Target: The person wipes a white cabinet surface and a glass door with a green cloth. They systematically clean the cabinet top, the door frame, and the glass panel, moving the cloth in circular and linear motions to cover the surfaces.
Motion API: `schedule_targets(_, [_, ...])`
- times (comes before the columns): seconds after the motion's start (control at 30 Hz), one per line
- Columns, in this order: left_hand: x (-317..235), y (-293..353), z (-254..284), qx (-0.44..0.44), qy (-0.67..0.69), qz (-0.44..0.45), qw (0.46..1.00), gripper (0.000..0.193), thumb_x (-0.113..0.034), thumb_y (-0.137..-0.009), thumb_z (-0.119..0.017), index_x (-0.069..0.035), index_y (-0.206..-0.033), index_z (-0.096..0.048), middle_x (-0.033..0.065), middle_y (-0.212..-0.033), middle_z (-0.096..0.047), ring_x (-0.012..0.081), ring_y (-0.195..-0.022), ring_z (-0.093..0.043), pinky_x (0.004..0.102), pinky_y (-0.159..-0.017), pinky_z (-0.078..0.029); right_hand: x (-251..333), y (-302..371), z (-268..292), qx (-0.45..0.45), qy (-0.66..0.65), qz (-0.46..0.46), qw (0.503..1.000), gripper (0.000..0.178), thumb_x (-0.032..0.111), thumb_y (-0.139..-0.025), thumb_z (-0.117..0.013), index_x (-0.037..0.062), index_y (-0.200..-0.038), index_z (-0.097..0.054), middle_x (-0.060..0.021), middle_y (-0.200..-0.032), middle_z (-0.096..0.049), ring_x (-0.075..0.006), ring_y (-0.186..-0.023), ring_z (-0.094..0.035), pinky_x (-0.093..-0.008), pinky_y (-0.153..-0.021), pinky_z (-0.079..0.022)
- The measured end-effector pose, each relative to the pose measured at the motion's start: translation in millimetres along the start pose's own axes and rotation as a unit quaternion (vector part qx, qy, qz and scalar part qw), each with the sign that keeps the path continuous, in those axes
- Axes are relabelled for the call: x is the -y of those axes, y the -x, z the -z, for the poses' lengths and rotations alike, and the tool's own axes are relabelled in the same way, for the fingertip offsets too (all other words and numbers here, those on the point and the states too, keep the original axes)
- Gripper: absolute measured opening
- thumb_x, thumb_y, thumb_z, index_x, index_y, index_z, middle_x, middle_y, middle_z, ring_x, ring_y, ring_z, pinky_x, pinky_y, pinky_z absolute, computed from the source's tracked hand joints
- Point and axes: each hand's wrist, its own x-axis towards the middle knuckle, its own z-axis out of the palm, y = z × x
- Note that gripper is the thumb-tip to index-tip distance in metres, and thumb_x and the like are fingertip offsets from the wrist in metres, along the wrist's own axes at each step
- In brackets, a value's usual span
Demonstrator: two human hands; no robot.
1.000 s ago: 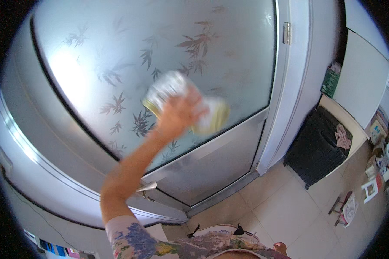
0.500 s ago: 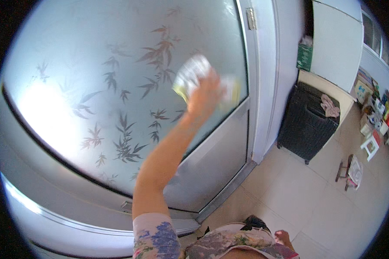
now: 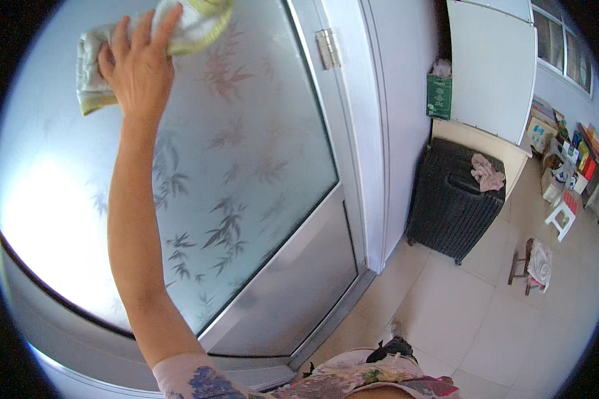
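Observation:
My left hand (image 3: 140, 70) is raised at the upper left, its back toward me and its fingers spread over a white cloth (image 3: 94, 76) with yellow-green edging. It holds the cloth against the frosted glass panel (image 3: 253, 133) of a door, and part of the cloth bulges out to the right of the fingers. Dark leaf patterns cover the glass, and a bright glare lies on its left side. Below the glass is a grey metal door panel (image 3: 299, 286). My right hand does not show.
A metal hinge (image 3: 327, 48) joins the door to its frame. To the right stands a black suitcase (image 3: 456, 199) with a pink cloth (image 3: 487, 173) on it, near a white cabinet (image 3: 492, 66) and a green box (image 3: 439, 95). Farther right are a small folding stool (image 3: 538, 265) and a white stool (image 3: 562, 216).
My left hand has carried the cloth up and to the left across the glass. The view has shifted, and my right hand, seen low at the right before, no longer shows.

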Motion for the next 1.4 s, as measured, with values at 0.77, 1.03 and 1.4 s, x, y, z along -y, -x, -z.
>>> schedule_targets(0.77, [-362.7, 213.0, 190.0, 0.432, 0.684, 0.404, 0.427, 0.059, 0.01, -0.069, -0.054, -0.014, -0.123, -0.048, 0.0125, -0.112, -0.053, 0.03, -0.101, -0.053, 0.0312, -0.086, -0.042, 543.2, -85.2, 294.1, 0.014, -0.227, 0.598, 0.769, 0.064, 0.015, -0.077, -0.064, 0.0028, -0.131, -0.031, -0.0112, -0.135, -0.03, -0.0236, -0.121, -0.034, -0.0344, -0.091, -0.038])
schedule_targets(1.03, [-284.0, 166.6, 159.7, 0.383, 0.649, 0.213, 0.622, 0.057, -0.027, -0.078, -0.06, -0.013, -0.129, -0.041, 0.0167, -0.138, -0.025, 0.0379, -0.124, -0.026, 0.0472, -0.1, -0.024, 686.5, -81.9, 359.6, 0.047, -0.202, 0.657, 0.725, 0.045, 0.012, -0.075, -0.064, 0.0025, -0.115, -0.048, -0.016, -0.114, -0.053, -0.0264, -0.109, -0.049, -0.0363, -0.094, -0.037])
schedule_targets(1.4, [-226.4, 360.5, 163.2, 0.419, 0.197, -0.049, 0.885, 0.037, -0.02, -0.074, -0.061, -0.025, -0.11, -0.054, 0.0016, -0.134, -0.034, 0.0261, -0.122, -0.033, 0.0484, -0.096, -0.03, 959.5, 111.7, 594.3, -0.725, 0.167, 0.593, 0.308, 0.022, 0.004, -0.073, -0.052, 0.0062, -0.091, -0.065, -0.0129, -0.107, -0.057, -0.027, -0.101, -0.048, -0.0416, -0.08, -0.039])
